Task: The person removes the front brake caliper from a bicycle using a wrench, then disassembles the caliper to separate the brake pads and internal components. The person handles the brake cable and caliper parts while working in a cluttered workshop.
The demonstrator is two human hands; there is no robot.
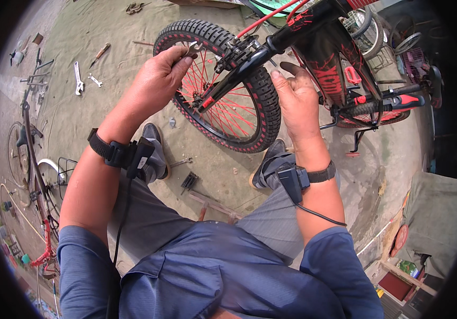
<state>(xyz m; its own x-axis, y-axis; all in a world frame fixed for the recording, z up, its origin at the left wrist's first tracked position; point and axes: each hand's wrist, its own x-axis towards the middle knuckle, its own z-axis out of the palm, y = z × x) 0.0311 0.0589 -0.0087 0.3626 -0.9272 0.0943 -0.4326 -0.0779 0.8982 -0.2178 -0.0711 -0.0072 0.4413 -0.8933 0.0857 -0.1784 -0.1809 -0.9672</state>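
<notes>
Black and red, the bike (321, 58) stands before you with its front wheel (228, 112) between your 2 hands, and your left hand (162, 74) pinches a small silver wrench (193, 48) over the wheel, near the black brake (237, 52). Your right hand (296, 95) is beside the tyre's other edge, thumb raised and fingers bent, though you cannot tell from this view whether it grips anything. On the green ground sheet (119, 101) to your left lie 2 more wrenches, 1 large (78, 78) and 1 small (95, 80), with a screwdriver (101, 53) just beyond them.
</notes>
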